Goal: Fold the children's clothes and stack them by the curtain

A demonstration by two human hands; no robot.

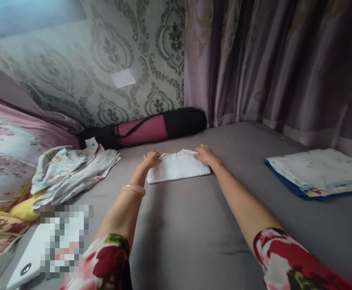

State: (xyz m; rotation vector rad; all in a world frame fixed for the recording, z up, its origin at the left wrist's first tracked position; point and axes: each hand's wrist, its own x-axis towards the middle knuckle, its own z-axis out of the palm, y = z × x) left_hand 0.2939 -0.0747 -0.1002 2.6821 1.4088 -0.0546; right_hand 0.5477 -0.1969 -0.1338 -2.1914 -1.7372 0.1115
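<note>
A white folded cloth point(180, 167) lies flat on the grey bed sheet point(188, 225), in the middle of the view. At its far left corner is my left hand point(152, 158), fingers bent and closed on the cloth's edge. My right hand point(204, 154) is at the far right corner, its fingers likewise curled onto the fabric. The fingertips of both hands are partly hidden against the cloth.
Crumpled patterned clothes point(73, 169) lie to the left, near a yellow cushion point(26, 207) and a white device point(36, 249). A black and maroon long bag point(145, 129) rests along the wall. Folded cloths point(323, 169) are at the right.
</note>
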